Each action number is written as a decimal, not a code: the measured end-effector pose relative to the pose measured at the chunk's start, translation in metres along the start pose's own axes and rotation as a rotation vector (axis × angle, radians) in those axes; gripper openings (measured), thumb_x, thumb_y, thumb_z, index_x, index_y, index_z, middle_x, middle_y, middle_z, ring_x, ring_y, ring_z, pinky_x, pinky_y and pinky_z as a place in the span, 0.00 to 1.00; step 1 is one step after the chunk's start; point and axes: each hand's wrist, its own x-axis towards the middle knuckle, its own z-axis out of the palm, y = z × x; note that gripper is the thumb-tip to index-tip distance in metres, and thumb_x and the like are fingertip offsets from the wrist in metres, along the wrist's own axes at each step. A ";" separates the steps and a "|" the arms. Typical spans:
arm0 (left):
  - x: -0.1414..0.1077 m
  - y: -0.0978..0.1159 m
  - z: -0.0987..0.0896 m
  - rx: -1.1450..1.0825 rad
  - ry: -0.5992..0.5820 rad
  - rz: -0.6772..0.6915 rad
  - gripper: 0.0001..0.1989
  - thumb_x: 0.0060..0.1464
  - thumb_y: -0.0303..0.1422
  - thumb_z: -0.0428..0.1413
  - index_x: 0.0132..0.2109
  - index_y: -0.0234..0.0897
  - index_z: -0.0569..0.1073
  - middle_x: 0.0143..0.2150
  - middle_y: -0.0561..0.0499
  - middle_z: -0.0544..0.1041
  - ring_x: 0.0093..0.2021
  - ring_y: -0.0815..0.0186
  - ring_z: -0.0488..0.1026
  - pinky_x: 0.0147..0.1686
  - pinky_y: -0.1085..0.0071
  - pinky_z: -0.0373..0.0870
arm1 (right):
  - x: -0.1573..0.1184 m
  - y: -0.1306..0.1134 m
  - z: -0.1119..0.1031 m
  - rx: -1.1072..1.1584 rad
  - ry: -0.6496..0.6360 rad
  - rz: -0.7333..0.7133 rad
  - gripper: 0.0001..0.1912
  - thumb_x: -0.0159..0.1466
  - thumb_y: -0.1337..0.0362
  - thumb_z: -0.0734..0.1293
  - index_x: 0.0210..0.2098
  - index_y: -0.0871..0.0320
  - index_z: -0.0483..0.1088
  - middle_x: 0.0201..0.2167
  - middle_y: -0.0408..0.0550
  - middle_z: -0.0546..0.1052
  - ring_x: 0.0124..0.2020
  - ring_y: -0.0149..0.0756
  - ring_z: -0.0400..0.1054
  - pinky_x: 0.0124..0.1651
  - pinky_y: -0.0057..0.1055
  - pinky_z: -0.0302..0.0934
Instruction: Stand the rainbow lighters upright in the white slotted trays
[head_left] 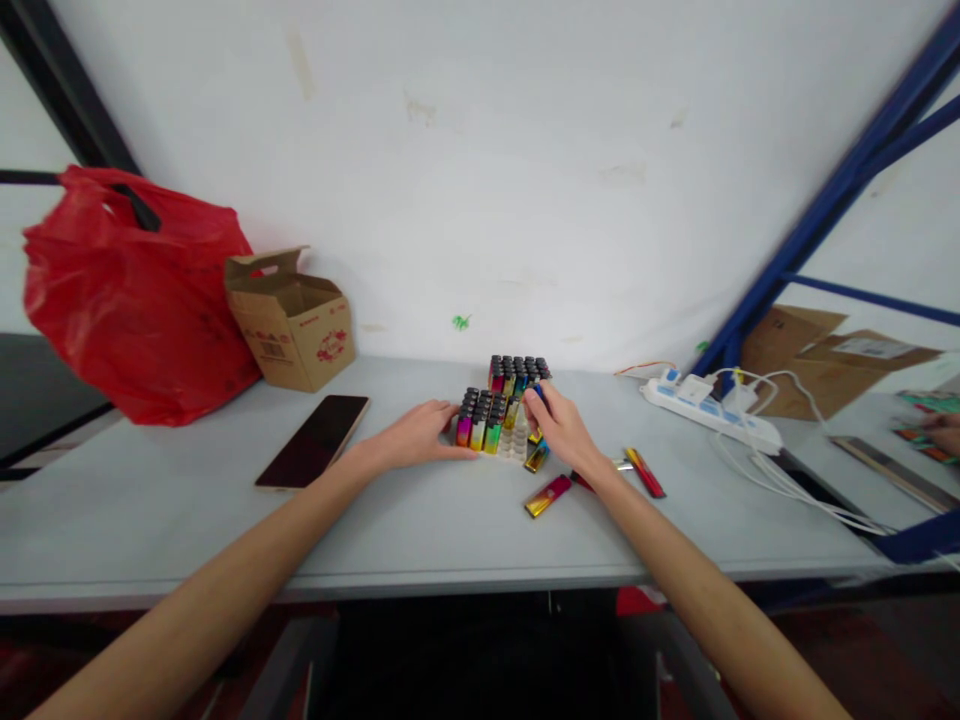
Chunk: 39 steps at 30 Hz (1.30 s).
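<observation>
Rows of upright colourful lighters (478, 432) stand in a white tray (512, 444), whose right part shows bare slots. My left hand (424, 434) is wrapped round the tray's left end, thumb along the front. Over the tray's right side, my right hand (559, 422) pinches a blue lighter (538, 394). Behind stands another block of upright lighters (519, 372). On the table in front and to the right lie loose lighters: a red and yellow one (548, 496), a red one (645, 473) and a few partly under my right hand and forearm.
A dark phone (315, 441) lies on the grey table (420, 530) at left. Behind it are an open cardboard box (292, 325) and a red bag (142, 300). At right are a white power strip (712, 412) with cables, a blue frame (817, 205) and another person's hand (943, 432).
</observation>
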 end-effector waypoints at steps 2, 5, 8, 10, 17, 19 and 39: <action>0.000 0.001 0.000 0.005 -0.002 -0.002 0.35 0.51 0.61 0.57 0.53 0.35 0.74 0.50 0.41 0.79 0.50 0.50 0.75 0.53 0.59 0.69 | 0.000 -0.002 -0.004 -0.090 -0.003 -0.096 0.21 0.74 0.48 0.53 0.30 0.55 0.60 0.27 0.43 0.69 0.29 0.34 0.63 0.34 0.29 0.56; 0.000 0.001 0.000 0.020 0.003 -0.007 0.36 0.51 0.62 0.57 0.52 0.35 0.74 0.50 0.40 0.79 0.50 0.49 0.75 0.52 0.59 0.69 | -0.001 -0.004 -0.008 -0.174 -0.124 -0.181 0.22 0.73 0.48 0.57 0.27 0.55 0.60 0.23 0.41 0.67 0.25 0.32 0.59 0.32 0.29 0.52; 0.000 -0.001 0.001 0.001 0.014 0.000 0.36 0.50 0.62 0.58 0.52 0.35 0.75 0.50 0.40 0.79 0.50 0.49 0.75 0.52 0.60 0.69 | -0.001 -0.003 -0.007 -0.181 -0.138 -0.143 0.23 0.73 0.48 0.57 0.28 0.55 0.61 0.22 0.40 0.68 0.23 0.31 0.60 0.30 0.29 0.51; 0.000 -0.002 0.002 -0.012 0.020 0.000 0.37 0.50 0.62 0.58 0.52 0.35 0.75 0.49 0.40 0.79 0.50 0.49 0.75 0.52 0.59 0.69 | -0.001 -0.002 -0.005 -0.182 -0.096 -0.107 0.22 0.73 0.48 0.59 0.28 0.55 0.62 0.23 0.41 0.72 0.24 0.31 0.62 0.31 0.28 0.52; 0.000 -0.002 0.002 -0.006 0.017 0.001 0.35 0.50 0.62 0.58 0.52 0.37 0.75 0.49 0.42 0.79 0.50 0.50 0.75 0.52 0.60 0.69 | 0.002 0.000 -0.003 -0.227 -0.134 -0.104 0.18 0.73 0.51 0.60 0.30 0.55 0.64 0.26 0.45 0.77 0.26 0.34 0.68 0.31 0.29 0.54; 0.000 -0.001 0.001 0.002 0.015 -0.010 0.35 0.50 0.62 0.58 0.51 0.37 0.75 0.49 0.42 0.79 0.49 0.50 0.75 0.52 0.60 0.69 | 0.003 0.000 -0.004 -0.221 -0.159 -0.102 0.17 0.74 0.53 0.60 0.32 0.55 0.64 0.25 0.44 0.76 0.26 0.34 0.69 0.32 0.29 0.55; 0.000 0.001 0.000 0.042 0.025 -0.032 0.36 0.49 0.63 0.57 0.49 0.35 0.75 0.47 0.41 0.79 0.45 0.50 0.76 0.48 0.60 0.72 | -0.022 0.010 -0.049 -0.352 -0.078 -0.038 0.23 0.75 0.50 0.54 0.40 0.57 0.74 0.37 0.52 0.79 0.39 0.40 0.73 0.46 0.35 0.63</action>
